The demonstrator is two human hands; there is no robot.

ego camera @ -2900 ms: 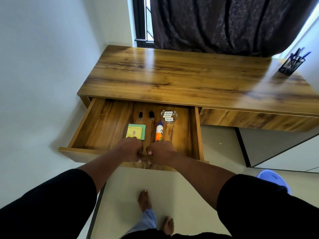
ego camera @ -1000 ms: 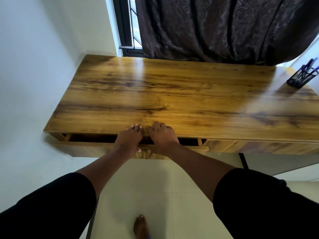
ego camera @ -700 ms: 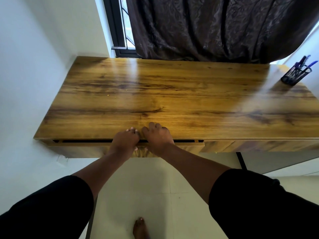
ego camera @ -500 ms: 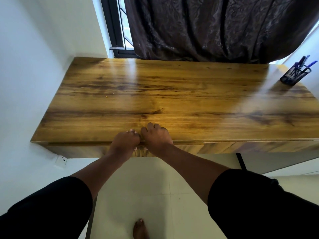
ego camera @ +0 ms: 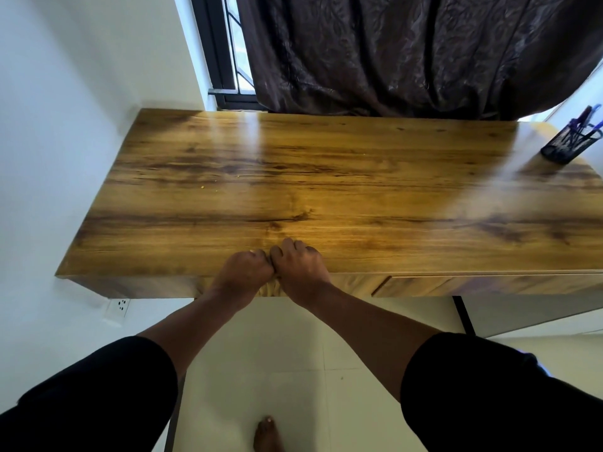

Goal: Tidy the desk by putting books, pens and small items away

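The wooden tabletop [ego camera: 326,190] fills the middle of the frame, its glossy grain catching light from the window [ego camera: 235,50] at the upper left. The drawer [ego camera: 146,285] along the lower left edge of the desk sits closed, its front flush with the neighbouring drawer front [ego camera: 489,283] to the right.

Both hands meet at the drawer's front edge, just below centre frame. The left hand [ego camera: 243,272] has its fingers curled into a loose fist, knuckles up, against the top of the drawer front. The right hand [ego camera: 298,265] touches it side by side, fingers bent over the edge with the fingertips resting on the tabletop. Whether either hand grips a handle cannot be told, since the undersides are hidden.

At the far right of the frame a black mesh pen holder [ego camera: 569,143] stands on the tabletop with several pens [ego camera: 587,117] upright in it, well apart from the hands.

A dark curtain [ego camera: 408,53] hangs behind the desk. Black sleeves [ego camera: 489,393] cover the upper arms at the bottom of the frame, a bare foot [ego camera: 267,435] shows on the pale floor, and a wall socket [ego camera: 119,308] sits at the lower left.
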